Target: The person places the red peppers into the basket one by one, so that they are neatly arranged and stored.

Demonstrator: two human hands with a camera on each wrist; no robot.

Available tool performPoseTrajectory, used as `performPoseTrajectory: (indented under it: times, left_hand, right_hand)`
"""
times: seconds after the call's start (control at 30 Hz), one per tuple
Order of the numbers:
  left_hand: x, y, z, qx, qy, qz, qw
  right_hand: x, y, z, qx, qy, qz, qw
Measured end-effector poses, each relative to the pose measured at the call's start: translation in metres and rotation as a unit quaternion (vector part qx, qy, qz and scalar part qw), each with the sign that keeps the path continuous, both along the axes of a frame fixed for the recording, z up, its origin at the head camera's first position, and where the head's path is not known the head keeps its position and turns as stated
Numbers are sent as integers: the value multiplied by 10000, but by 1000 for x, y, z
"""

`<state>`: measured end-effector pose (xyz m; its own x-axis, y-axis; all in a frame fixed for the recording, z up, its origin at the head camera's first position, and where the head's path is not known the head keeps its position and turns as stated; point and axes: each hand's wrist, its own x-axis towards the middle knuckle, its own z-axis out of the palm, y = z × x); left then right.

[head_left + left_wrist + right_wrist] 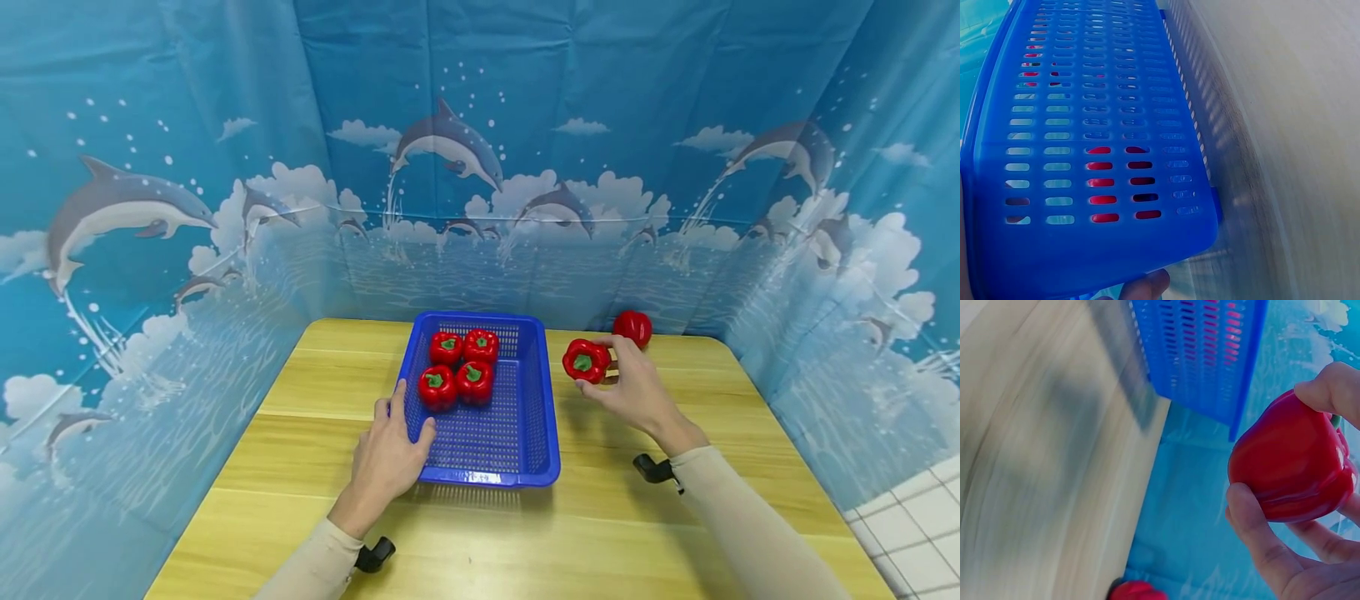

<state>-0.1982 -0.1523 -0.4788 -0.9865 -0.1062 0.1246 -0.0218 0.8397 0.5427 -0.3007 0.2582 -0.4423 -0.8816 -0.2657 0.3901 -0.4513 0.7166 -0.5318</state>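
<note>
A blue plastic basket with slotted walls sits on the table, several red bell peppers with green stems in its left rear part; one is this bell pepper. On its left rim lies my left hand, thumb over the edge and fingers along the outside; in the left wrist view fingertips show beside the outer wall. My right hand holds another red bell pepper between thumb and fingers, raised to the right of the basket. In the right wrist view, this pepper is gripped around its sides.
One more red bell pepper stands at the back of the table, behind my right hand. The wooden table meets a blue dolphin-print curtain at the back and sides. White tiles appear at lower right.
</note>
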Motion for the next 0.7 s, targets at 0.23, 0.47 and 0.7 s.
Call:
performPoseTrajectory:
  times: [0.23,0.47,0.7]
  left_hand:
    - [1,-1,-1,211,60,33,9998]
    - [1,-3,1,405,191,21,9990]
    - [3,-4,4,226,41,-55,9997]
  right_hand:
    - [7,-14,10,-118,44,96,9999]
    - [14,-29,24,-59,13,192,9998]
    - [21,-46,37,161,-36,279,9995]
